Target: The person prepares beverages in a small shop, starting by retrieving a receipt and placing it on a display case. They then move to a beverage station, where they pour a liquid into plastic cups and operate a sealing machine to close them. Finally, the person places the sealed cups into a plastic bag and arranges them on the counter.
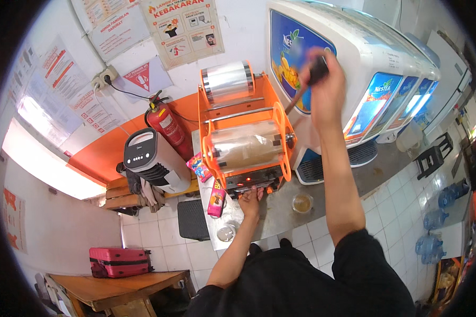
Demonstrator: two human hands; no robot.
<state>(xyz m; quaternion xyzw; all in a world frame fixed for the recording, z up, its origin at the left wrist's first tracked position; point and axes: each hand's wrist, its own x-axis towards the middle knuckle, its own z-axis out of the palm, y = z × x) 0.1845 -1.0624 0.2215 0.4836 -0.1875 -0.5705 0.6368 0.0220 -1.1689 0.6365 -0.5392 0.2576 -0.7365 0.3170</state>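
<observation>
A tabletop cup sealing machine [284, 160] with an orange frame stands on the metal table before me. It carries a lower roll of clear film [246, 148] and an upper film roll [228, 83]. Raised to the right of the machine, my right hand [330, 89] is closed around the black knob [318, 70] of its lever [295, 101]. The fingers of my left hand [250, 203] grip the front edge of the machine's sliding tray, below a panel with a lit red light [248, 179]. What sits inside the tray is hidden.
A cup of brown drink [302, 203] stands right of my left hand; a clear cup [226, 233] is near the table's front corner. Pink packets [216, 200] lie left of the machine. A fire extinguisher [170, 128], an air cooler [154, 162] and a drink dispenser [301, 130] flank it.
</observation>
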